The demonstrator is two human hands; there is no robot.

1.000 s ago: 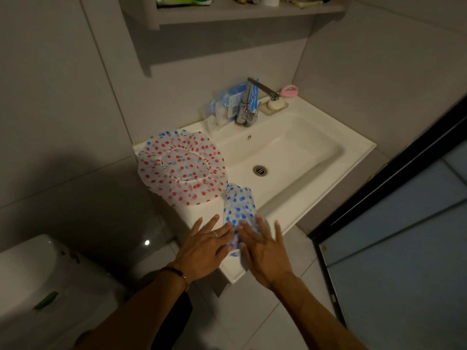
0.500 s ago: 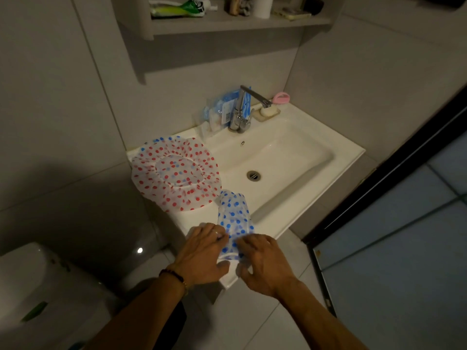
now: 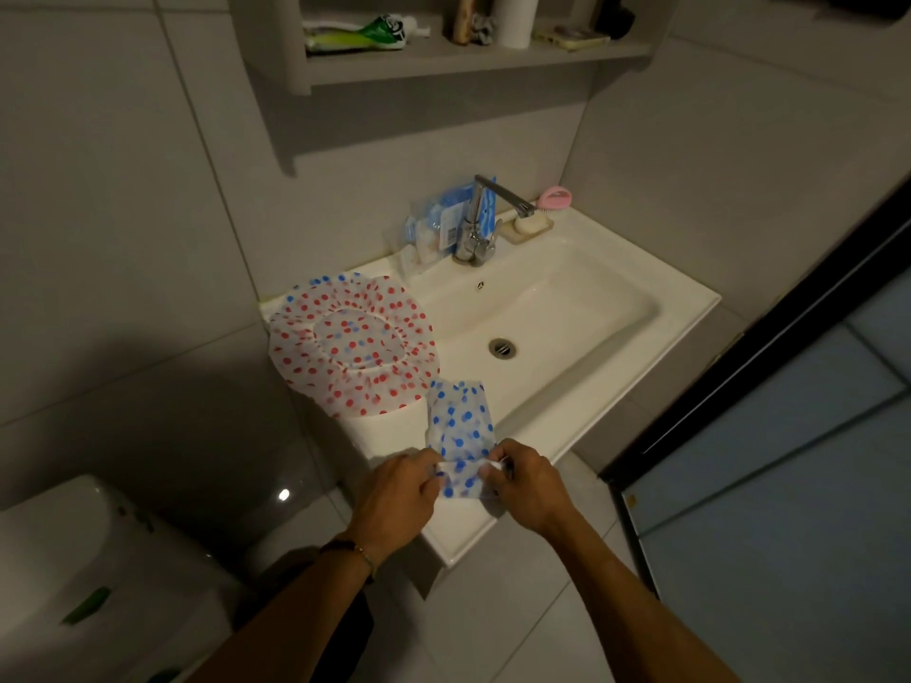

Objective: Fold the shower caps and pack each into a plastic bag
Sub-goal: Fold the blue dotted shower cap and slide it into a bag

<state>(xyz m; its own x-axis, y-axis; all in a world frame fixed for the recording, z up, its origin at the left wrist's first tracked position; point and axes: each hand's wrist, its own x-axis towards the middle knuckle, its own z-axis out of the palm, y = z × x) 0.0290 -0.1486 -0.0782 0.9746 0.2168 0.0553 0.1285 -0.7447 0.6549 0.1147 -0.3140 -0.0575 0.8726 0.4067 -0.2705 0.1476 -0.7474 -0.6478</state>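
Blue-dotted shower cap (image 3: 461,426) is folded down into a narrow strip and sits on the front left rim of the white sink (image 3: 616,347), near end hanging right at the edge. Both hands are on that near end. Left hand (image 3: 394,495) has its fingers curled in and pinching the left side of the strip, right hand (image 3: 530,490) is doing the same on the right side, fingers curled tight on the plastic, and the end looks folded up between them. The far end of the strip lies flat on the rim, pointing toward the basin.

Just behind it and to the left is the red-dotted shower cap (image 3: 352,350), spread open in a big round shape with the elastic ring showing in the middle. It hangs over the left side of the sink a bit. There looks to be another blue-dotted one peeking out under its back edge, but I can't really tell.

Back by the faucet (image 3: 475,229) there's a bunch of clear plastic bags (image 3: 434,229) with blue packaging leaning on the wall, well apart from the hands. A bar of soap (image 3: 531,223) on a dish and a pink thing (image 3: 557,197) sit to the right of the faucet.

Shelf (image 3: 468,61) above has a toothpaste tube (image 3: 360,34) and a few bottles. Toilet (image 3: 74,559) is down in the lower left. Lighting is pretty dim.
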